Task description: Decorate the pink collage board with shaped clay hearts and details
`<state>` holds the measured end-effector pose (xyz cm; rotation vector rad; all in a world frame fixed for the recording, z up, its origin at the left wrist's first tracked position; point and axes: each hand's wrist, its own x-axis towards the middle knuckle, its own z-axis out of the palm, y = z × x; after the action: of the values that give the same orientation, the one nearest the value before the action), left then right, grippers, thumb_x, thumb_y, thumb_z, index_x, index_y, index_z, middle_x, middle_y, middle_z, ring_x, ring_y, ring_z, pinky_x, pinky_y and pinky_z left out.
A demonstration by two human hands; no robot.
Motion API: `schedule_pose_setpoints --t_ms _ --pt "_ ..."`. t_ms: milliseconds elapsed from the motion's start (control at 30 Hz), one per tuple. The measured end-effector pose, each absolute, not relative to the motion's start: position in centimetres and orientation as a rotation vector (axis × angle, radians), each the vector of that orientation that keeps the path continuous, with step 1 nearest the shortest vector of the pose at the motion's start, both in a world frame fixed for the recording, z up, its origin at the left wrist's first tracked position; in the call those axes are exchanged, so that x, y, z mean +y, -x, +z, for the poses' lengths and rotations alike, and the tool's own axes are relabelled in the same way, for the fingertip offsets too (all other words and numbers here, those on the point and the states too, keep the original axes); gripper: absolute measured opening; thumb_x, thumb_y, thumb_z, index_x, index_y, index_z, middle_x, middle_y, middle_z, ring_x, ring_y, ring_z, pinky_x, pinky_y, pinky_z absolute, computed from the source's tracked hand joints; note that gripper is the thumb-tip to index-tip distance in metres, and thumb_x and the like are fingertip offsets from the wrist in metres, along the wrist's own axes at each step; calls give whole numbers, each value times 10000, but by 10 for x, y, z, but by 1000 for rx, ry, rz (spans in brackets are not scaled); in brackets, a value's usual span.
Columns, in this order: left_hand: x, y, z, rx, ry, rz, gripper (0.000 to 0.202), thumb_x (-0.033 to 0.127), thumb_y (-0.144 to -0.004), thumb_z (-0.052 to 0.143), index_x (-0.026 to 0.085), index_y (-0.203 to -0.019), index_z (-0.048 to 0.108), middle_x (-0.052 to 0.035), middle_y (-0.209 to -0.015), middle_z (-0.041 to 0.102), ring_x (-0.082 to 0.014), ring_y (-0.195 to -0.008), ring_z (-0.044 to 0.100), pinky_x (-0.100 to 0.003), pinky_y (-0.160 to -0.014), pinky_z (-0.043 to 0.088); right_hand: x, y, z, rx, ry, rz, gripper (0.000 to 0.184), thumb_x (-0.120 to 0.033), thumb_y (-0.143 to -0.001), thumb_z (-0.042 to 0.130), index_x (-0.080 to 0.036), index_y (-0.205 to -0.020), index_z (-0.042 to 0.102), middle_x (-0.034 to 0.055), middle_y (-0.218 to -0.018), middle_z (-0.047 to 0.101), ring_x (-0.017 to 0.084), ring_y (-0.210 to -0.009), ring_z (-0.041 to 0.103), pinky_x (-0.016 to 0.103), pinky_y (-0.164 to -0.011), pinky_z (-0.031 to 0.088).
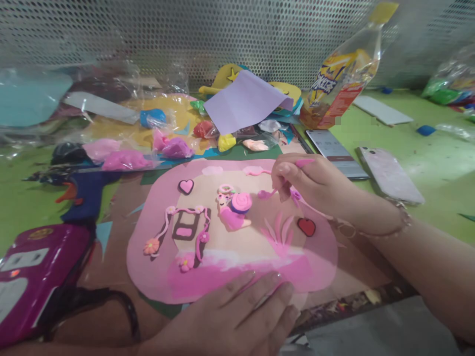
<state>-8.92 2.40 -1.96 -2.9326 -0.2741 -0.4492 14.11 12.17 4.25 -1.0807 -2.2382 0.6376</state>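
Observation:
A pink rounded card (148, 198) lies flat in front of me, decorated with clay pieces. On it sit a pink clay snail (235, 210) with a swirled shell, a pink heart (186, 186), a red heart (306, 227) and a flower-trimmed swing shape (185, 227). My left hand (245, 311) rests flat over the card's lower edge, fingers stretched out and holding nothing. At the upper right of the card, my right hand (304, 180) pinches a slim pink tool (305, 162). Its lower end comes close to a small purple clay piece (264, 194); whether they touch is unclear.
Bagged clay lumps (128, 160) and a lilac sheet (245, 101) lie behind the card. A drink bottle (339, 74) leans at the back right, near two phones (334, 151). A purple case (44, 272) with a black cable stands at left. A perforated metal panel (148, 39) closes the back.

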Motion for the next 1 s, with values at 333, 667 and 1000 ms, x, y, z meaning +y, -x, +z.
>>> schedule_pose_setpoints --t_ms 333,667,1000 --pt "23 88 -8 -305 2973 -410 345 268 -998 362 203 -1279 551 19 -1338 573 -161 -1212 528 -285 -1001 436 122 -143 41 -2235 1104 657 487 -403 -1011 278 -171 -644 498 -10 -571 553 62 -510 517 215 -566 400" --pt "20 93 -17 -272 2971 -433 349 272 -991 377 204 -1295 535 15 -1351 562 -168 -1216 518 -286 -1002 425 123 -143 42 -2227 1103 643 483 -414 -1007 282 -188 -639 499 -1 -582 569 81 -531 537 228 -588 417" --pt "20 88 -23 -331 2849 -620 325 250 -987 359 242 -1216 590 50 -1268 612 -157 -1171 530 -292 -964 437 123 -146 42 -2126 1145 689 538 -516 -976 305 -174 -624 523 -1 -542 549 74 -486 529 223 -539 419"
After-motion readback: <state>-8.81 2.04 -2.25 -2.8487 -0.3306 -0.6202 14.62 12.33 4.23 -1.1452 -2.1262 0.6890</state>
